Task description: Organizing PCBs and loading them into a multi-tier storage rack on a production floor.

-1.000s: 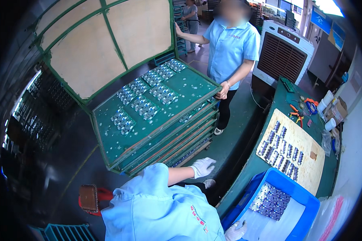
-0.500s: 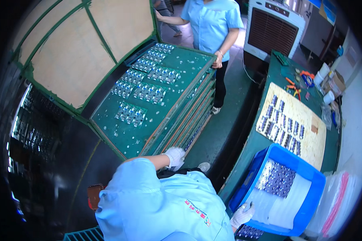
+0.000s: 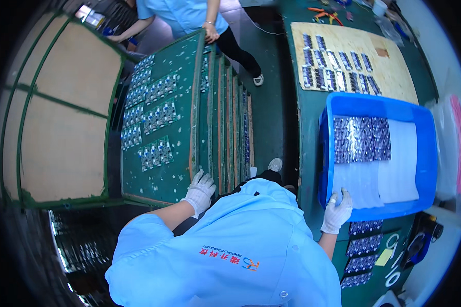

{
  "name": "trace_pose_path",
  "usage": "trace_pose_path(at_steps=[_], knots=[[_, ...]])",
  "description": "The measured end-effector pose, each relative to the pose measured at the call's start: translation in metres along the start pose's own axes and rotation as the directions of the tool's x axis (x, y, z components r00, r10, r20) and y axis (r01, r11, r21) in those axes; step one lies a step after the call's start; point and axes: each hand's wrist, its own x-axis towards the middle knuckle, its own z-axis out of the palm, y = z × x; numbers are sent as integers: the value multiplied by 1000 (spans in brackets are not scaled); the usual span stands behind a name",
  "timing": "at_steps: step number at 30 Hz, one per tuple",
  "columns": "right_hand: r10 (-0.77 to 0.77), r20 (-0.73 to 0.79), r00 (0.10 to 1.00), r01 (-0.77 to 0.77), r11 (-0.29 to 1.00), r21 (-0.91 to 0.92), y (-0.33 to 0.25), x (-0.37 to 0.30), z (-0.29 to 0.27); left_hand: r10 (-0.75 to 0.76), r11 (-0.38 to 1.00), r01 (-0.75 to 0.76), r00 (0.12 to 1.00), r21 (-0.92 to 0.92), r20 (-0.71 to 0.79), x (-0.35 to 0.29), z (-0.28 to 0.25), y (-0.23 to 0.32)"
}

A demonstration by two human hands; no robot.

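Observation:
My left hand [image 3: 200, 192], in a white glove, lies with fingers apart against the near corner of a green tray [image 3: 159, 188]. This tray tops a stack and carries rows of circuit boards [image 3: 159, 116]. My gloved right hand [image 3: 337, 212] is at the near-left corner of a blue plastic bin [image 3: 426, 158], its fingers spread over the rim and nothing visible in them. Inside the bin, a block of dark circuit boards [image 3: 362, 139] rests on white foam sheets [image 3: 402, 179].
A co-worker's hand [image 3: 210, 33] grips the tray's far corner. At left stands a green-framed tan panel [image 3: 66, 148]. On the right bench, a wooden board [image 3: 394, 66] holds several small boards, with pliers [image 3: 325, 15] beyond. More circuit boards [image 3: 363, 244] lie near the bin.
The view has turned toward the right and downward. My left hand has come up from beside the stack's lower trays to the top tray's corner. The right hand stays by the bin.

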Motion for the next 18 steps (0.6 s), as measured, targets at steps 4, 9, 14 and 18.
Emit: trace_pose_path(at_steps=[4, 9, 14, 18], knots=[[18, 2, 1000, -18, 1000, 0, -10, -2, -12, 55, 996, -57, 998, -73, -23, -5, 0, -4], [-7, -66, 998, 8, 1000, 22, -17, -2, -18, 90, 983, -101, 993, -151, -83, -11, 8, -11], [9, -61, 998, -5, 998, 62, -13, 1, -17, 72, 991, -80, 994, -105, -78, -9, 12, -9], [14, -55, 998, -8, 994, 107, -8, -1, -15, 71, 992, -77, 996, -101, -58, -6, 11, -9]])
